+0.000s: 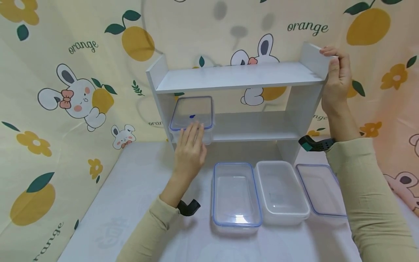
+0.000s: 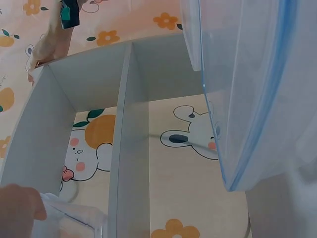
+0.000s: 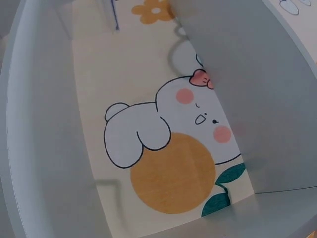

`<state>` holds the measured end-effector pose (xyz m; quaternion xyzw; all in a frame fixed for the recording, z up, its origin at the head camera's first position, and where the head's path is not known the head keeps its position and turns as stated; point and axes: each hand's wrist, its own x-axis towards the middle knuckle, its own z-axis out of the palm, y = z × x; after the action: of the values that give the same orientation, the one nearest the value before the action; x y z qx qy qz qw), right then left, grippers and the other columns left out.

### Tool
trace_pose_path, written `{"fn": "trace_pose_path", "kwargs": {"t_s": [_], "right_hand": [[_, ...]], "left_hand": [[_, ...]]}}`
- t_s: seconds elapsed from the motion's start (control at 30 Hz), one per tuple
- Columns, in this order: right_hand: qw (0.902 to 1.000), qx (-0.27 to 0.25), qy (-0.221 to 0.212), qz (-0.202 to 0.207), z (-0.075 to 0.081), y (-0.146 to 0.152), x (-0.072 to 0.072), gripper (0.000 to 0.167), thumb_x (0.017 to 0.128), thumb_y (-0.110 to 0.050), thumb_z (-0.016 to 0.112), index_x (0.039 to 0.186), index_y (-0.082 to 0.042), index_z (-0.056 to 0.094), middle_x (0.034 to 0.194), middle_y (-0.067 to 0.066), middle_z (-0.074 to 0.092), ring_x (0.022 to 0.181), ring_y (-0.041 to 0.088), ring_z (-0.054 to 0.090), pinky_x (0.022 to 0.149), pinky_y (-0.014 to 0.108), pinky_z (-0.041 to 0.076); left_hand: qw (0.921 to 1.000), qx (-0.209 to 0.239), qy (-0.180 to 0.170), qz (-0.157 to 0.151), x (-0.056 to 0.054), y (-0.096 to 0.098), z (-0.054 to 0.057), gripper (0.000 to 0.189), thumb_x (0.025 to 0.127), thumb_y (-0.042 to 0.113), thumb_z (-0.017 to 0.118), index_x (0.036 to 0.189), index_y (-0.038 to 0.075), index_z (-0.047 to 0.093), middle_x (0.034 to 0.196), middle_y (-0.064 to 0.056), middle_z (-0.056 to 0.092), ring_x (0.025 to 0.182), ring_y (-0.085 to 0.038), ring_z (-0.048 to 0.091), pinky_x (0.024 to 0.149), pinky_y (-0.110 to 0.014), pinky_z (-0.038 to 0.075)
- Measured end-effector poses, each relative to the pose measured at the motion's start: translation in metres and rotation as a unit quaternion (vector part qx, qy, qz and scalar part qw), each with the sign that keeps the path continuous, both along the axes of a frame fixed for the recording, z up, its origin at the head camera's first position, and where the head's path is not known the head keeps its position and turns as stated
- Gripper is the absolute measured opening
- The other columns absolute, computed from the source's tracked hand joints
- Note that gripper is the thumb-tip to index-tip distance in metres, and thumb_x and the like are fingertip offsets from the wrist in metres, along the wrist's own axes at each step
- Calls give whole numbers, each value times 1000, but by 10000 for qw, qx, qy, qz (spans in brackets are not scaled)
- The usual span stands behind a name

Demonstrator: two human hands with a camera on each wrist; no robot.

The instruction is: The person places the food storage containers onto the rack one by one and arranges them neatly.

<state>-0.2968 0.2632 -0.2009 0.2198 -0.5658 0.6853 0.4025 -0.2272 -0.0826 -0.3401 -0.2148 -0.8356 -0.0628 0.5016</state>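
A white shelf unit [image 1: 242,77] stands at the back of the table. On its middle board, at the left end, sits a clear plastic food container [image 1: 196,105] with a blue-edged lid. My left hand [image 1: 188,154] is at the container's front, its fingers straight and the fingertips against the near edge. In the left wrist view, part of that hand [image 2: 20,210] shows beside the container's corner [image 2: 79,223]. My right hand [image 1: 338,80] grips the upper part of the shelf's right side panel, fingers over its top. The right wrist view shows only the shelf's inside and the patterned backdrop.
Before the shelf on the white table [image 1: 131,203] stand a blue-edged clear container [image 1: 235,196], a translucent container with a pale rim [image 1: 281,189] and another blue-edged one [image 1: 322,189], partly behind the right forearm. A backdrop [image 1: 82,145] printed with rabbits and oranges hangs behind.
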Motion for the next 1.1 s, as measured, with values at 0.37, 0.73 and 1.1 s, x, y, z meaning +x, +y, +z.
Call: {"fn": "trace_pose_path", "kwargs": {"t_s": [0.37,0.73,1.1], "right_hand": [[9997,13,-198,135,-6,9,-10,19,101,-10,36,107,-13,54,147,5,46,142,13,36,124,21,11],[9999,-114,65,59,0,1,-2,21,100,-6,36,103,-11,56,114,-3,59,129,15,43,119,24,17],[9997,-223,-69,42,-1,1,-6,20,100,-7,37,103,-11,56,114,-3,59,128,13,43,119,22,16]], "left_hand": [[9965,298,305,-725,19,0,-13,48,74,5,72,120,-2,62,122,-17,66,116,-32,60,102,-45,50],[9837,833,-467,-1522,39,3,-28,38,79,3,65,117,-2,64,116,-16,68,105,-28,66,95,-36,55],[9719,1130,-1005,-1802,46,2,-44,34,79,3,66,113,0,65,111,-13,69,101,-25,66,86,-30,57]]}}
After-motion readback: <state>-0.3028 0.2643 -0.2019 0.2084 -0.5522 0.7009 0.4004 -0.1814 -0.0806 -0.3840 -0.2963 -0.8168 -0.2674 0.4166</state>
